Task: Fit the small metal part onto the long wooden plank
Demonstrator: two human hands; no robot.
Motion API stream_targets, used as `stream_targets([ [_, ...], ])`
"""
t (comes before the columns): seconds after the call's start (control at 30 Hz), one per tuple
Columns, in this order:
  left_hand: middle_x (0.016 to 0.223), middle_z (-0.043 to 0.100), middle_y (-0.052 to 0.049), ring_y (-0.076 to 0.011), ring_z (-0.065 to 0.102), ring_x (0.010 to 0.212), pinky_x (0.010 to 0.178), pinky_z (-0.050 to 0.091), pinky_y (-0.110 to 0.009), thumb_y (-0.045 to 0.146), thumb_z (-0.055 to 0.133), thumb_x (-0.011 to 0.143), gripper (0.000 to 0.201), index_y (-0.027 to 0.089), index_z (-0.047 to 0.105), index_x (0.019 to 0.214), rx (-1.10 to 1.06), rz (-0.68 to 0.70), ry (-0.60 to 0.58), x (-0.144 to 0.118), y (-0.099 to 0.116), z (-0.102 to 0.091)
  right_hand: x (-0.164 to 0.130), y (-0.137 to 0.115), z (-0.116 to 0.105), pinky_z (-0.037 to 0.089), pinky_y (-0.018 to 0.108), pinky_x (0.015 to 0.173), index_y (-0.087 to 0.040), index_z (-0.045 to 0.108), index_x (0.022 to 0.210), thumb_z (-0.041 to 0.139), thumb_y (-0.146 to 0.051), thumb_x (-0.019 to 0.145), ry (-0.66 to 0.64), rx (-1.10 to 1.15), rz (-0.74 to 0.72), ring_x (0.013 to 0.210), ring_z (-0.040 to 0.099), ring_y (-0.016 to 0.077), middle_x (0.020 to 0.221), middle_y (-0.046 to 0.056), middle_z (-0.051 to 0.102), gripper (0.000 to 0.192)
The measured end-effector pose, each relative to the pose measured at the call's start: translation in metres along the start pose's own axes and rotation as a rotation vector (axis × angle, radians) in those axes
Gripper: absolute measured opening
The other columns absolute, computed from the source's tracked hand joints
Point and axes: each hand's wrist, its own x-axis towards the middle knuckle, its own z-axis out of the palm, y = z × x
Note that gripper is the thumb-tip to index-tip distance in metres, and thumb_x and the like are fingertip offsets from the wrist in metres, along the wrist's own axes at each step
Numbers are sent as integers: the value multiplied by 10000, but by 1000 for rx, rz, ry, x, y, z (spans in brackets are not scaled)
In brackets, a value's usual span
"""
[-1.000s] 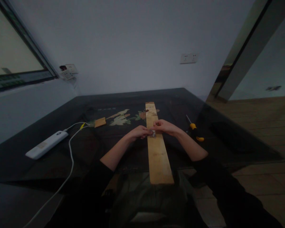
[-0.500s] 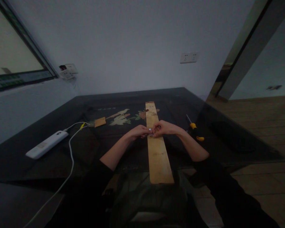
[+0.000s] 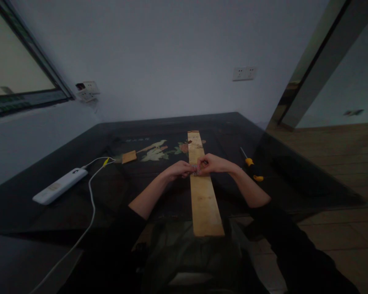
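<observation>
A long, light wooden board (image 3: 205,204) lies lengthwise on the dark table, its near end sticking out past the front edge. Over its middle, a small shiny metal piece (image 3: 195,171) sits between my two hands; its exact kind is too small to make out. My left hand (image 3: 180,169) comes from the left with thumb and fingers pinched on the metal piece. From the right, my right hand (image 3: 213,164) bends its fingers down at the piece's other side, fingertips pressed together. Whatever they pinch is hidden.
A yellow-and-black screwdriver (image 3: 251,167) lies right of the board. Leftward are a white power strip (image 3: 61,185) with its cable (image 3: 93,204) and a small tan block (image 3: 129,157). The dark table (image 3: 159,196) has a bird-and-flower picture. A dark flat object (image 3: 297,175) rests at right.
My right fingers have shifted slightly around the small metal piece, and the piece appears turned a little. The board and other objects stay put.
</observation>
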Motion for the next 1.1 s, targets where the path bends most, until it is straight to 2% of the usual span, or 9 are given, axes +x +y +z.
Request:
stream_targets([
  [0.2, 430, 335, 91, -26, 243, 399, 431, 140, -214, 399, 803, 666, 379, 141, 549, 554, 71, -3, 35, 0, 0, 1, 1, -1, 2, 283, 240, 565, -150, 637, 781, 701, -377, 723, 111, 220, -49, 627, 420, 97, 677, -20, 537, 242],
  [0.27, 434, 340, 90, -28, 251, 400, 432, 145, -215, 388, 800, 671, 363, 140, 558, 564, 89, -14, 43, -1, 0, 1, 2, -1, 5, 254, 231, 525, -156, 600, 779, 659, -407, 768, 154, 365, -33, 578, 378, 82, 652, -34, 492, 258],
  [0.4, 425, 338, 89, -32, 251, 399, 433, 151, -216, 413, 791, 681, 401, 148, 529, 536, 118, -25, 53, -2, 2, 2, 7, 4, 15, 131, 220, 450, -179, 503, 729, 598, -460, 826, 119, 661, 66, 454, 226, 48, 540, -94, 302, 313],
  [0.47, 424, 343, 87, -34, 258, 399, 431, 153, -217, 445, 793, 670, 427, 151, 519, 526, 131, -17, 55, -3, 3, 3, 10, 8, 19, 98, 214, 431, -189, 463, 699, 598, -484, 829, 125, 739, 131, 422, 198, 36, 513, -103, 293, 349],
  [0.63, 430, 354, 86, -36, 267, 402, 428, 157, -220, 500, 798, 643, 434, 140, 569, 565, 162, 2, 48, -4, 3, 4, 16, 15, 25, 102, 208, 391, -204, 391, 602, 711, -560, 724, 232, 725, 172, 380, 221, 18, 462, -100, 332, 495],
  [0.77, 431, 360, 85, -38, 275, 401, 424, 162, -221, 503, 805, 630, 439, 143, 566, 559, 168, 8, 65, -2, 1, 3, 16, 15, 25, 115, 203, 381, -216, 353, 590, 826, -446, 604, 308, 731, 119, 366, 229, 16, 424, -117, 327, 526],
  [0.87, 432, 364, 83, -41, 288, 401, 421, 165, -221, 494, 801, 637, 434, 146, 557, 549, 179, 5, 87, -1, 1, 3, 17, 14, 25, 110, 195, 386, -222, 371, 663, 804, -377, 624, 328, 794, 67, 360, 251, 24, 421, -129, 343, 461],
  [0.97, 436, 367, 84, -40, 285, 402, 422, 171, -221, 491, 791, 650, 422, 145, 568, 557, 182, 0, 95, -1, 1, 4, 17, 13, 24, 110, 196, 398, -202, 481, 853, 710, -342, 715, 286, 819, 36, 365, 287, 34, 477, -94, 491, 302],
  [1.1, 435, 361, 86, -39, 277, 404, 425, 162, -220, 494, 792, 649, 427, 147, 563, 553, 171, -1, 102, -1, 1, 3, 16, 14, 25, 114, 212, 417, -153, 532, 1122, 636, -271, 749, 209, 866, 68, 388, 266, 34, 571, -66, 545, 406],
])
